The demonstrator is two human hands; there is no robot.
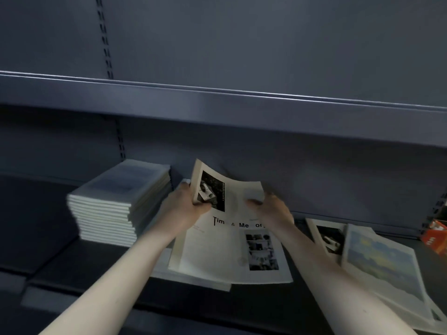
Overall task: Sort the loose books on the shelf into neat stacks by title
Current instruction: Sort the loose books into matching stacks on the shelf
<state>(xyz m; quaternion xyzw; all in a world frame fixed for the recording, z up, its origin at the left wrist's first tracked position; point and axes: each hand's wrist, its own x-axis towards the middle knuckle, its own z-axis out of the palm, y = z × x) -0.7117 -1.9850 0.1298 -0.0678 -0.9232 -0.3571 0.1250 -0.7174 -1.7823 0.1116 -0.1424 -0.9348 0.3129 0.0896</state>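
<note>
Step in hand, I think: putting 1 more copy onto the matching pile. Both hands hold a thin cream paper book w/ a black-and-white photo [212,191] on its cover. The left hand [186,206] grips its left edge, fingers curled round it. The right hand [271,209] grips its right edge the same way. The book bends a bit in the middle & tilts up, its top corner near the back wall of the dark grey metal shelf [72,267].

It hangs just above a low pile of cream books w/ black letters "Tim & Me..." and a strip of small photos [232,257]. Some letters are hidden by the hands, so the full title can't be read. The covers look alike, so it prob. goes here.

Next move, my guess: lay it down flat & line up its edges w/ the pile, then let go.

The held book's long side runs from front to back, cover facing up toward the camera. The pile below lies about the same way.

To the left stands a tall neat stack of pale blue-topped books [116,204]. To the right lie 1 more photo-cover book [326,238] & loose books w/ a blue and yellow painted cover [379,259], not yet sorted.
</note>
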